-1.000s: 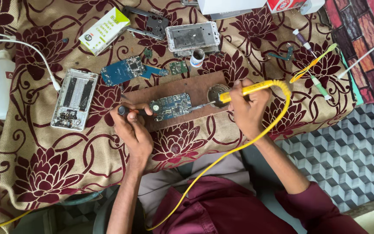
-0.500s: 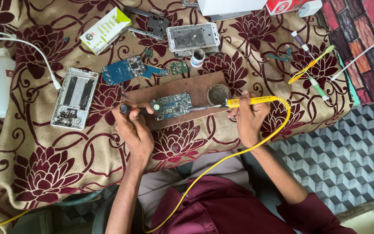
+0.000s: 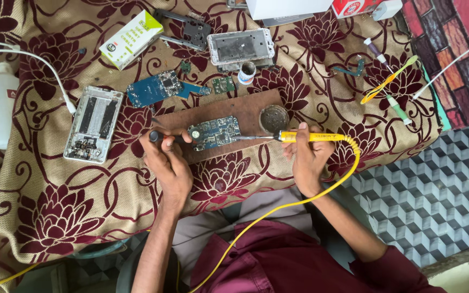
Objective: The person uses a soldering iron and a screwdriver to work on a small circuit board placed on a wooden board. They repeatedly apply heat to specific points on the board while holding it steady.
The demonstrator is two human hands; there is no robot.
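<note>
A blue circuit board (image 3: 214, 132) lies on a brown wooden board (image 3: 245, 111) over a maroon flowered cloth. My right hand (image 3: 306, 157) grips a yellow soldering iron (image 3: 310, 137); its metal tip reaches left to the circuit board's right edge. My left hand (image 3: 168, 160) holds a dark-handled tool (image 3: 161, 136) whose end rests at the circuit board's left side. A round tin (image 3: 273, 118) sits on the wooden board just above the iron. The iron's yellow cord (image 3: 278, 209) loops down over my lap.
An opened phone frame (image 3: 93, 123) lies at left, another (image 3: 241, 48) up top. A second blue board (image 3: 154, 89), a green-white box (image 3: 131, 39), a white bottle (image 3: 2, 103), a small white pot (image 3: 247, 72) and syringes (image 3: 397, 107) lie around. The cloth's edge drops off at right.
My right hand has dropped lower and flattened the soldering iron, bringing its tip from near the tin to the circuit board's right edge. The left hand stays put.
</note>
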